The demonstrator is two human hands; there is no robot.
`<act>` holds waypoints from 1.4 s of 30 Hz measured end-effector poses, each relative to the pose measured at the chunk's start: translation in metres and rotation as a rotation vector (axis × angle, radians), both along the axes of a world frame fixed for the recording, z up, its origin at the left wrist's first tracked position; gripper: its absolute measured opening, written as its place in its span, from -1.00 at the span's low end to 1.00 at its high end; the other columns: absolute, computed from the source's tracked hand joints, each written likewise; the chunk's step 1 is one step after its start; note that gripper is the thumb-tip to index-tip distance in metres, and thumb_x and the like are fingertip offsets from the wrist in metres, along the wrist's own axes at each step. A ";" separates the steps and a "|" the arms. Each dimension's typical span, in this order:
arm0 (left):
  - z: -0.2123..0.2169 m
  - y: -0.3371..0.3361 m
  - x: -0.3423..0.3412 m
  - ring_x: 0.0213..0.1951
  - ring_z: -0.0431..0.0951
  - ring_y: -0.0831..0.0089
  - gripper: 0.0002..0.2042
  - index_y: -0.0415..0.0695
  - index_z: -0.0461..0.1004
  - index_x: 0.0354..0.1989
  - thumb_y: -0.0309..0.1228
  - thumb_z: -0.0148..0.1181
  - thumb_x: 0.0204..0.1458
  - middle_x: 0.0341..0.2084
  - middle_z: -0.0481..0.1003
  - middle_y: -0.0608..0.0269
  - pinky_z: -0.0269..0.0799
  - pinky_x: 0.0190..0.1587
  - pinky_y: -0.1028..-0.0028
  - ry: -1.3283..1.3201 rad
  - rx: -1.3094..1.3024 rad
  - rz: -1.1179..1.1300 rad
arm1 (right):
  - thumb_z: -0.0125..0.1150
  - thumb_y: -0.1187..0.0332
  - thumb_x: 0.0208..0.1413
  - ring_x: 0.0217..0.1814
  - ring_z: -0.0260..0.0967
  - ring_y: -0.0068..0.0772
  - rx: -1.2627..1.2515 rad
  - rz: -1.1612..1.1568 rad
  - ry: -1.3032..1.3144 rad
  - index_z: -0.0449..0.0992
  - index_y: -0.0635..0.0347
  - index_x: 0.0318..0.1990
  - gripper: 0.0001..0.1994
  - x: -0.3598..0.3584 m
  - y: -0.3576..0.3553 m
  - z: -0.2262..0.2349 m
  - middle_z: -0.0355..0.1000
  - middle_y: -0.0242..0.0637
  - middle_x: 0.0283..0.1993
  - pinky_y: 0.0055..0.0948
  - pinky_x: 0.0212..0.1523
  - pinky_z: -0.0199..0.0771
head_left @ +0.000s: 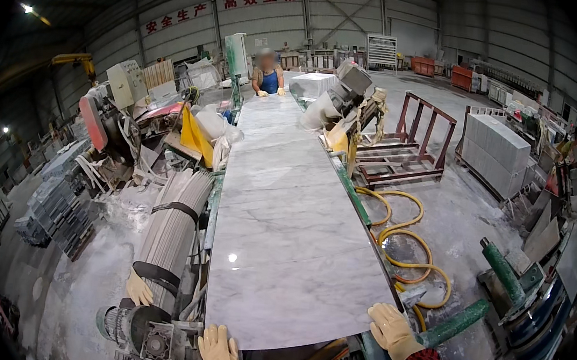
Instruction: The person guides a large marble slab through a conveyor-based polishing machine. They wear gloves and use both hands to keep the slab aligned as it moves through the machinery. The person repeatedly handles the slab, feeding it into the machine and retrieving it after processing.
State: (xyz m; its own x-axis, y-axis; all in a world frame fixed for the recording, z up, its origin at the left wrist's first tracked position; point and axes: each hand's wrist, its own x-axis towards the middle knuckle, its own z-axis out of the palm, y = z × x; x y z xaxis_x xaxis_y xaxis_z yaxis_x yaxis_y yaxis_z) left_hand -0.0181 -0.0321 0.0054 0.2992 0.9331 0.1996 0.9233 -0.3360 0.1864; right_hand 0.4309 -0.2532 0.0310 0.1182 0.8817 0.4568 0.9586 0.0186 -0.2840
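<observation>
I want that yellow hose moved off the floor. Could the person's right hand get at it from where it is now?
Probably yes: the right hand rests on the marble slab corner, and the yellow hose loops just beside it with nothing between.

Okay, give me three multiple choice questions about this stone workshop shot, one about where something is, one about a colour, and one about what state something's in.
1. Where does the coiled hose lie?
A. on the floor right of the slab
B. on top of the slab
C. hung on the far wall

2. What colour are the gloves on the left hand and right hand?
A. blue
B. pale yellow
C. black

3. How does the marble slab sit?
A. flat on the machine bed
B. upright in a rack
C. broken in pieces

Answers: 1 A, the yellow loops lie on the wet floor beside it. 2 B, both gloves are pale yellow. 3 A, it lies flat and whole, both hands at its near edge.
</observation>
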 end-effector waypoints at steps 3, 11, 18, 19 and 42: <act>-0.003 0.000 -0.002 0.48 0.32 -0.13 -0.49 -0.05 0.43 0.38 -0.15 0.23 0.30 0.43 0.40 -0.09 0.08 0.55 -0.14 -0.013 0.058 0.005 | 0.28 0.31 0.27 0.34 0.43 0.20 -0.001 -0.001 -0.012 0.54 0.26 0.18 -0.62 -0.002 0.003 0.002 0.51 0.05 0.25 0.05 0.43 0.40; -0.011 -0.003 -0.006 0.46 0.33 -0.17 -0.50 -0.08 0.44 0.38 -0.16 0.21 0.33 0.43 0.40 -0.14 0.09 0.55 -0.16 -0.042 0.072 -0.018 | 0.30 0.30 0.26 0.36 0.43 0.16 -0.031 -0.006 0.006 0.55 0.23 0.19 -0.61 -0.004 -0.002 0.005 0.53 0.02 0.25 0.01 0.47 0.37; -0.015 -0.005 -0.010 0.47 0.32 -0.20 -0.48 -0.07 0.41 0.41 -0.15 0.21 0.33 0.45 0.38 -0.15 0.07 0.57 -0.15 -0.048 0.077 -0.019 | 0.29 0.31 0.27 0.38 0.42 0.19 0.008 -0.018 -0.019 0.54 0.24 0.22 -0.60 -0.007 -0.006 0.001 0.52 0.05 0.27 0.04 0.48 0.36; -0.015 -0.005 -0.010 0.47 0.32 -0.20 -0.47 -0.07 0.41 0.42 -0.15 0.21 0.33 0.45 0.38 -0.15 0.07 0.57 -0.15 -0.047 0.084 -0.016 | 0.27 0.32 0.28 0.38 0.42 0.21 0.010 -0.022 -0.020 0.54 0.25 0.22 -0.61 -0.008 -0.005 0.002 0.52 0.07 0.26 0.05 0.49 0.36; -0.017 -0.012 -0.014 0.49 0.30 -0.17 -0.48 -0.07 0.42 0.42 -0.14 0.19 0.35 0.45 0.39 -0.16 0.06 0.57 -0.15 -0.054 0.070 -0.016 | 0.34 0.35 0.17 0.31 0.47 0.13 0.065 -0.034 -0.064 0.58 0.20 0.14 -0.62 -0.015 -0.011 0.006 0.55 -0.03 0.22 0.02 0.41 0.45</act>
State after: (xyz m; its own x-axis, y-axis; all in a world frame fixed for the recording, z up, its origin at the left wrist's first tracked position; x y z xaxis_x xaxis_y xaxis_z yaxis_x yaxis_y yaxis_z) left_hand -0.0322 -0.0446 -0.0118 0.3010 0.9116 0.2801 0.9070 -0.3644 0.2113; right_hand 0.4162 -0.2642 0.0373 0.1157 0.8459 0.5206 0.9753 0.0027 -0.2210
